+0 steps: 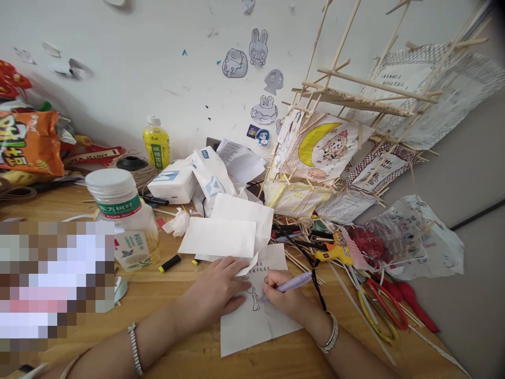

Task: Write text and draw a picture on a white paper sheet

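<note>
With braceleted forearms (158, 334) nearest, drawing a figure (255, 303) on the paper sheet (244, 334) on the worktop (189, 352), pinching a purple pen (295, 281) in the right hand (282, 296) and steadying with a loosely spread left hand (221, 287) (at the upper left), seemingly mid-outline and calling for short, controlled strokes.

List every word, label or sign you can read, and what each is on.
"东方树叶": green band of the jar.
"冰糖雪梨": yellow bottle.
"TEA JENNY", seemingly: red strip.
Too small or blurred to read surely: drawing sheet, printed page, stick-frame panels, tissue pack, orange bag, lower label.
</note>
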`<state>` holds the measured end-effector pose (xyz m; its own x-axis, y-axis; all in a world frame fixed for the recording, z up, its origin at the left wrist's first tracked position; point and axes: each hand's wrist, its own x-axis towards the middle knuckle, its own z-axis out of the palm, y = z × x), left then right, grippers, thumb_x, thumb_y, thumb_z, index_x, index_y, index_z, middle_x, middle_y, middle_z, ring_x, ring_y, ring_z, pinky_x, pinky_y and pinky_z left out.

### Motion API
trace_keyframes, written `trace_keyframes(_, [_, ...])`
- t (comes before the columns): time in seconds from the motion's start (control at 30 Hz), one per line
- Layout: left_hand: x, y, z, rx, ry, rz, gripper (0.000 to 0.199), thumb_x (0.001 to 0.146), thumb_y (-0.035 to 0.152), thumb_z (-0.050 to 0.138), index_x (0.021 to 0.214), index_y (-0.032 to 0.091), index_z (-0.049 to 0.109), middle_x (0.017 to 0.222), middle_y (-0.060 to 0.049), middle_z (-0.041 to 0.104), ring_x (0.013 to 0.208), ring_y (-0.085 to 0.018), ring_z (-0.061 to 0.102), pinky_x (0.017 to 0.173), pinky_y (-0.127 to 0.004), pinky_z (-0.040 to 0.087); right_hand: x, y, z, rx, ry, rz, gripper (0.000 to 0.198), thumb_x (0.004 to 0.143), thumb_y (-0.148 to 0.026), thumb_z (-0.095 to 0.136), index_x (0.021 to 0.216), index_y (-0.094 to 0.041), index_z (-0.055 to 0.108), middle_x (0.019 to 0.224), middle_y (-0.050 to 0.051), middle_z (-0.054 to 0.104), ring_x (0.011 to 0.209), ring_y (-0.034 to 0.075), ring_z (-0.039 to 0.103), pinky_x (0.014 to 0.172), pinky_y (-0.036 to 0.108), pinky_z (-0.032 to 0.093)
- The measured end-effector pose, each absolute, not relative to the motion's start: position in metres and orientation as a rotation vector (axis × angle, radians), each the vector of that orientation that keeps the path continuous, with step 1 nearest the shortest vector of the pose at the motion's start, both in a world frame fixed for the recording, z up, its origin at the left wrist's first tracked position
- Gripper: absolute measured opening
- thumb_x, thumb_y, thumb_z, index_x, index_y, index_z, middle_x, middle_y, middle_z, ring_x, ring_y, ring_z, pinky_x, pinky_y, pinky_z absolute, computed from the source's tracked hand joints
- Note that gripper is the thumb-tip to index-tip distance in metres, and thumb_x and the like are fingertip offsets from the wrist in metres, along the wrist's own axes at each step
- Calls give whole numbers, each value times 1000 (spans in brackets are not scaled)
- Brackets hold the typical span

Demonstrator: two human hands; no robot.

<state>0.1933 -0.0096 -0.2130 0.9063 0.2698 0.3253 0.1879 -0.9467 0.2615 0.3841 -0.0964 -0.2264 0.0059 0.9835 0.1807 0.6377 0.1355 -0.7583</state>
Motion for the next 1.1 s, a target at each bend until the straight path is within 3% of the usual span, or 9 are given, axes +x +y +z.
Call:
trace_keyframes(0.23, [194, -9, -215, 2833, 352, 521, 24, 77, 18, 60, 99, 26, 64, 123, -7, 50, 106, -29, 47, 86, -45, 41, 382, -97, -225, -1600, -1681, 635, 23, 69, -14, 43, 51, -20, 28, 51, -5, 35, 51, 10, 34, 47, 22, 25])
trace_keyframes(0.43, [192, -7, -224, 2640, 530, 578, 57, 74, 19, 59, 128, 20, 40, 117, -11, 55, 107, -27, 51, 88, -41, 43, 384, -101, -212, -1609, -1388, 495, 23, 81, -25, 43, 58, -21, 40, 56, -4, 46, 57, 13, 46, 55, 23, 37])
trace_keyframes(0.53, [191, -6, -224, 2472, 561, 612, 48, 80, 15, 46, 126, 24, 41, 115, -8, 58, 102, -23, 55, 86, -35, 46, 393, -99, -212, -1501, -1195, 363, 18, 86, -34, 41, 75, -21, 47, 64, -3, 51, 58, 14, 49, 57, 24, 40])
trace_keyframes(0.63, [190, -5, -220, 2366, 525, 707, 45, 81, 11, 36, 123, 24, 44, 117, -6, 58, 106, -20, 55, 89, -34, 45, 404, -95, -208, -1447, -1042, 248, 23, 89, -41, 36, 86, -22, 48, 57, -4, 46, 54, 14, 48, 56, 26, 41])
trace_keyframes(0.73, [189, -2, -219, 2313, 541, 801, 45, 81, 11, 36, 122, 24, 47, 119, -6, 58, 108, -21, 53, 91, -37, 44, 414, -90, -202, -1475, -1018, 152, 24, 86, -43, 45, 82, -20, 52, 72, 1, 55, 68, 17, 53, 66, 28, 43])
trace_keyframes(0.87, [187, 1, -219, 2228, 609, 893, 43, 80, 14, 39, 119, 25, 51, 119, -6, 58, 108, -24, 54, 87, -39, 47, 421, -82, -206, -1419, -1037, 272, 27, 79, -40, 56, 96, -20, 53, 96, 7, 61, 89, 22, 57, 78, 32, 45])
trace_keyframes(1.0, [187, 3, -219, 2123, 688, 878, 40, 80, 23, 44, 119, 24, 49, 121, -8, 55, 105, -26, 55, 78, -39, 50, 419, -76, -214, -1408, -1039, 473, 27, 70, -33, 61, 93, -21, 54, 89, 5, 64, 82, 23, 60, 71, 33, 47])
trace_keyframes(1.1, [186, 4, -217, 2002, 728, 899, 44, 83, 38, 46, 124, 24, 43, 127, -8, 50, 114, -30, 47, 84, -43, 47, 413, -80, -205, -1429, -1024, 496, 20, 67, -25, 59, 86, -22, 57, 82, 2, 64, 77, 22, 59, 67, 31, 46])
